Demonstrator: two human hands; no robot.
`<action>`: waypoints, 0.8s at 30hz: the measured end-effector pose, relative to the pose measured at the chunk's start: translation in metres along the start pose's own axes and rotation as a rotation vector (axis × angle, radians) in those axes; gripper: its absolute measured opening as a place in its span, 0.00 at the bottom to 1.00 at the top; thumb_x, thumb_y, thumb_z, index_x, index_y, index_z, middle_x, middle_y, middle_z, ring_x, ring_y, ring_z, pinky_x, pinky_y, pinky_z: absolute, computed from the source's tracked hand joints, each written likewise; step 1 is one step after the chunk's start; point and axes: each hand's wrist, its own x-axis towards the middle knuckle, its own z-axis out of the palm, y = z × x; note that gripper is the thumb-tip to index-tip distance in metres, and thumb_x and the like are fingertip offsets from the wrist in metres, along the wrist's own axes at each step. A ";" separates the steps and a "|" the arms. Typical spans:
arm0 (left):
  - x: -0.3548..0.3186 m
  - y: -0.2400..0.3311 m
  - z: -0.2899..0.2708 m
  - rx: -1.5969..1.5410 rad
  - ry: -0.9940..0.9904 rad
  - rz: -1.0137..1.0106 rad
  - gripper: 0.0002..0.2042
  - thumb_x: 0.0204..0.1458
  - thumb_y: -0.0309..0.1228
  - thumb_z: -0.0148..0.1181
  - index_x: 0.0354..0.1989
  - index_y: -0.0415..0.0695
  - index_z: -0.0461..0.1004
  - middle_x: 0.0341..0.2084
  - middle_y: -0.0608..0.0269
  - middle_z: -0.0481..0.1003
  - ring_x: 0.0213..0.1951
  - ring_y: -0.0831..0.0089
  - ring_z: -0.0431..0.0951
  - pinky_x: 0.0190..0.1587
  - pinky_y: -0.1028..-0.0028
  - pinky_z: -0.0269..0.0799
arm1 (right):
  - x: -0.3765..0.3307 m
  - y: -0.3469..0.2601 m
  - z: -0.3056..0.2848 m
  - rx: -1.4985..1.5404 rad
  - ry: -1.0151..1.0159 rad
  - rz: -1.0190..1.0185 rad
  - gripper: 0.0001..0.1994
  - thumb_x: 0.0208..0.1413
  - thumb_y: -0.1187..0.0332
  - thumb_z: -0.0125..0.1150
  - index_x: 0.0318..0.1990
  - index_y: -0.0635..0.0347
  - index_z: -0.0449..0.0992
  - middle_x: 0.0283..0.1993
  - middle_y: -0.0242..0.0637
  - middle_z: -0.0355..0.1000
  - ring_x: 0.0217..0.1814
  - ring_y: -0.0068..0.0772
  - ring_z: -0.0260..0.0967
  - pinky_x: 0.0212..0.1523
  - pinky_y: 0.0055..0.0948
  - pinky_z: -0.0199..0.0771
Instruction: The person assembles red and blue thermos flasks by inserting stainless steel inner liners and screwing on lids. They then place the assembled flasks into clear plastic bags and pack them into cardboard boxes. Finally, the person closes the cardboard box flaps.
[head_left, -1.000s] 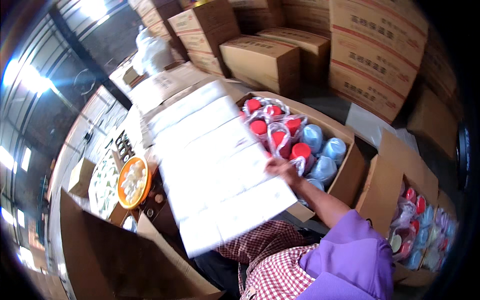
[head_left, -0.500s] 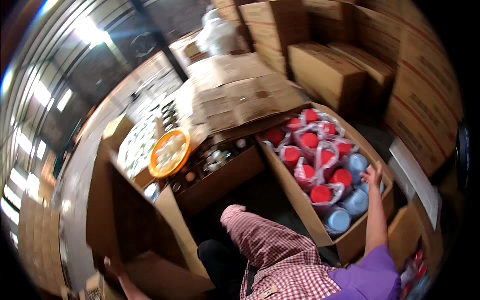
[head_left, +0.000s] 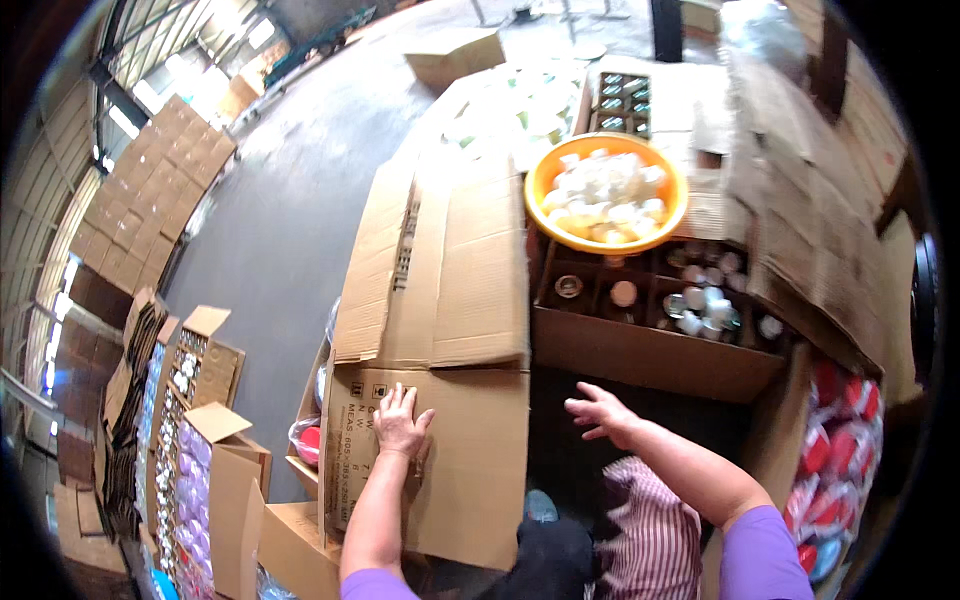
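Note:
My left hand (head_left: 400, 425) lies with fingers spread on the printed side of a large brown cardboard box (head_left: 470, 460). The box's long flaps (head_left: 480, 260) stretch away from me. My right hand (head_left: 605, 412) hangs in the air over the dark gap right of that box, fingers apart and holding nothing. Beyond it stands a divided carton (head_left: 650, 345) with bottles and loose clear caps (head_left: 708, 308) in it. On top of that carton rests an orange basin (head_left: 540, 215) heaped with whitish translucent pieces.
At the lower right is a box of bagged red-capped containers (head_left: 845, 450). Flattened cardboard sheets (head_left: 820, 200) lie at the right. Open cartons of purple-wrapped goods (head_left: 195, 490) and small bottles stand at the left. A carton stack (head_left: 155, 195) rises farther off on the grey floor (head_left: 270, 230).
The view has swung left. My right hand has left the box of red-capped containers and hovers over the gap. My left hand now rests flat on the large box's side.

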 end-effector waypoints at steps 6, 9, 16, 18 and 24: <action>0.087 -0.034 -0.036 0.288 0.252 0.289 0.26 0.42 0.44 0.60 0.53 0.50 0.70 0.58 0.58 0.64 0.61 0.60 0.60 0.65 0.57 0.46 | 0.078 -0.002 0.076 0.312 -0.122 0.092 0.25 0.47 0.54 0.67 0.47 0.61 0.70 0.39 0.38 0.72 0.36 0.28 0.69 0.35 0.32 0.70; 0.110 -0.084 -0.064 0.493 0.046 -0.226 0.34 0.46 0.43 0.58 0.64 0.49 0.57 0.67 0.64 0.50 0.69 0.66 0.44 0.69 0.60 0.33 | 0.087 -0.003 0.087 0.210 -0.218 0.065 0.14 0.49 0.60 0.66 0.35 0.62 0.77 0.31 0.29 0.73 0.32 0.20 0.67 0.35 0.26 0.70; -0.014 -0.166 -0.036 0.374 0.481 -0.342 0.36 0.51 0.39 0.57 0.68 0.47 0.47 0.67 0.50 0.47 0.67 0.54 0.48 0.66 0.53 0.44 | 0.019 -0.082 0.102 0.198 -0.197 -0.181 0.21 0.49 0.64 0.59 0.48 0.68 0.72 0.40 0.40 0.75 0.42 0.28 0.70 0.47 0.30 0.70; -0.086 -0.149 -0.006 0.224 0.179 -0.987 0.33 0.54 0.43 0.52 0.65 0.41 0.52 0.65 0.49 0.51 0.64 0.50 0.52 0.64 0.57 0.50 | -0.008 -0.119 0.115 0.048 -0.216 -0.206 0.23 0.47 0.65 0.58 0.51 0.68 0.69 0.42 0.48 0.75 0.46 0.33 0.72 0.50 0.31 0.69; -0.103 -0.027 -0.042 -0.661 0.182 -1.132 0.31 0.54 0.45 0.51 0.63 0.42 0.56 0.62 0.52 0.56 0.62 0.52 0.57 0.62 0.57 0.55 | -0.096 -0.227 0.111 -0.139 -0.277 -0.494 0.19 0.49 0.64 0.58 0.43 0.72 0.70 0.36 0.55 0.73 0.40 0.39 0.73 0.43 0.36 0.70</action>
